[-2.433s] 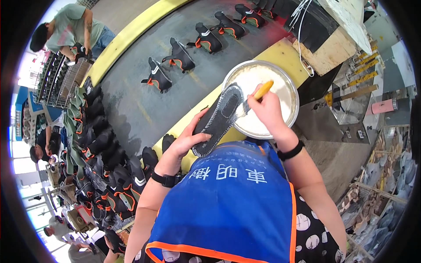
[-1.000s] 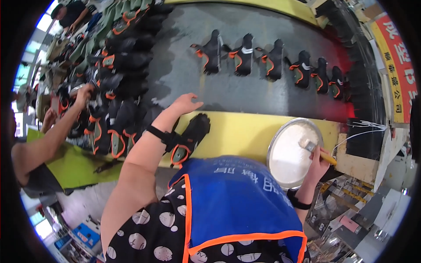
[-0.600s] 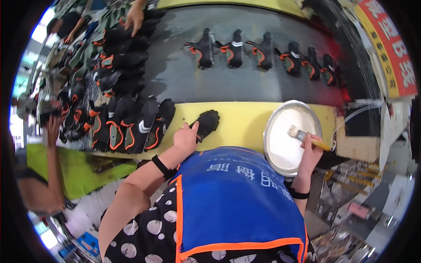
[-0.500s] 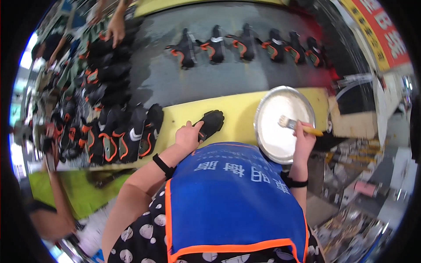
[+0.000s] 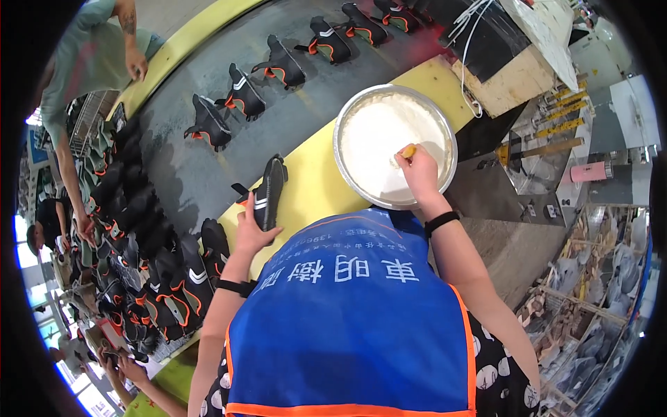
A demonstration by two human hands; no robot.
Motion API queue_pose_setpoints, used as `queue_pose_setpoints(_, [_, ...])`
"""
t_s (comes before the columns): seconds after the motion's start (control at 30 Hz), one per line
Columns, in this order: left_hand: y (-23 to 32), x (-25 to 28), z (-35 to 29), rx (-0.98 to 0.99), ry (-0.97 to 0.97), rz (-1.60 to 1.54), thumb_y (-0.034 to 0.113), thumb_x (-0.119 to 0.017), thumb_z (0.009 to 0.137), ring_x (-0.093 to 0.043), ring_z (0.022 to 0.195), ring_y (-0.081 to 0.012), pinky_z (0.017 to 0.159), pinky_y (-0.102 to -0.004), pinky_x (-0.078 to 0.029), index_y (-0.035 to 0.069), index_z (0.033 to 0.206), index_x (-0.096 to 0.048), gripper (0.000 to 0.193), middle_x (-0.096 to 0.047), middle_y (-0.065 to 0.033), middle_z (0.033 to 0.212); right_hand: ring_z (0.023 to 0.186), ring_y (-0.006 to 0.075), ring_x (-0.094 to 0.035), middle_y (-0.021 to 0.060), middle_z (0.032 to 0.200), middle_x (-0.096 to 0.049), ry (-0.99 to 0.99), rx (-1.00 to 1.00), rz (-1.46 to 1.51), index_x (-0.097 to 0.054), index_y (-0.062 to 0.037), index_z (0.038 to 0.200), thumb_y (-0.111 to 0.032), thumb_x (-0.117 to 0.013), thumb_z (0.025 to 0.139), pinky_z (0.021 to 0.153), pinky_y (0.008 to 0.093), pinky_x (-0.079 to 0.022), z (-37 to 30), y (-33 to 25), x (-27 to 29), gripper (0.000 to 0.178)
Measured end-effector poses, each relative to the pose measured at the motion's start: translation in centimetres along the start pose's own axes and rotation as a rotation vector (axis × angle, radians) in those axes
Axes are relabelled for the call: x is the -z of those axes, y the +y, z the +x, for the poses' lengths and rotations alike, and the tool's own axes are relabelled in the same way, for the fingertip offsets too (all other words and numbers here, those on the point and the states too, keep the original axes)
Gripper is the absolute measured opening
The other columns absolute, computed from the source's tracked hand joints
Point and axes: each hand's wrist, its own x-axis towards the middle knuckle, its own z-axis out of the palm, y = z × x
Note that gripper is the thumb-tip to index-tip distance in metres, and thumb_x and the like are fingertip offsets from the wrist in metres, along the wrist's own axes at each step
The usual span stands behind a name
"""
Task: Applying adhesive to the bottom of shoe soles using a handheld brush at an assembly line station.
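Observation:
My left hand (image 5: 251,229) grips one end of a black shoe upper (image 5: 272,187) with white stripes. It lies on the yellow ledge, its far end pointing away from me, with my thumb spread to one side. Over a round metal basin (image 5: 338,154) of thick white liquid (image 5: 375,139), my right hand (image 5: 421,171) is closed on a brush (image 5: 409,151). Only the end of its yellow handle shows; the bristles are hidden below my fingers.
Several black shoe uppers with orange trim stand in a row on the grey conveyor belt (image 5: 306,104). Many more crowd the left (image 5: 125,201), where other people's hands (image 5: 137,64) are near. A box (image 5: 500,80) with a white cord stands right of the basin.
My view has turned, so the belt now slants. The shoe upper in my left hand now shows its striped side. My right hand has lowered the brush into the basin; its bristles were visible before.

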Motion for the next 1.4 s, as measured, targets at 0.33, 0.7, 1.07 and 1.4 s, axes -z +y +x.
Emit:
queue_pose_setpoints(0.33, [1.9, 1.7, 1.5, 0.305, -0.344, -1.453, 0.003, -0.059, 0.080, -0.062, 0.109, -0.0232, 0.094, -0.0363, -0.052, 0.009, 0.150, -0.033, 0.075, -0.059, -0.0122, 0.125, 0.068, 0.0164, -0.066, 0.0090, 0.081, -0.069, 0.239, 0.080, 0.576, -0.069, -0.0038, 0.092, -0.018, -0.075, 0.086, 0.063, 0.0285, -0.052, -0.1, -4.6, 4.6, 0.017])
queue_pose_setpoints(0.7, [17.4, 9.5, -0.1, -0.026, -0.779, -1.043, 0.011, -0.065, 0.081, -0.057, 0.116, -0.0183, 0.099, -0.0307, -0.047, 0.003, 0.149, -0.035, 0.075, -0.055, -0.0122, 0.132, 0.074, 0.0127, -0.065, 0.0056, 0.083, -0.069, 0.210, -0.173, 0.698, -0.071, 0.0024, 0.094, -0.013, -0.075, 0.087, 0.070, 0.0263, -0.052, 1.3, 1.5, 3.2, 0.018])
queue_pose_setpoints(1.07, [21.8, 8.7, 1.1, 0.011, -0.955, -0.852, 0.011, -0.063, 0.079, -0.062, 0.108, -0.0181, 0.092, -0.0300, -0.052, 0.000, 0.145, -0.037, 0.072, -0.060, -0.0133, 0.123, 0.082, 0.0238, -0.063, 0.0033, 0.087, -0.066, -0.005, 0.725, 0.542, -0.072, -0.0110, 0.088, -0.014, -0.079, 0.075, 0.075, 0.0345, -0.048, -0.6, -9.1, 10.0, 0.015])
queue_pose_setpoints(1.4, [19.8, 7.8, 1.5, 0.010, -1.101, -1.087, 0.017, -0.064, 0.081, -0.057, 0.117, -0.0188, 0.100, -0.0301, -0.047, -0.001, 0.149, -0.033, 0.077, -0.054, -0.0159, 0.134, 0.079, 0.0220, -0.065, 0.0068, 0.086, -0.067, 0.016, 0.425, 0.599, -0.073, -0.0055, 0.090, -0.007, -0.078, 0.078, 0.072, 0.0307, -0.050, 0.3, -7.0, 10.1, 0.013])
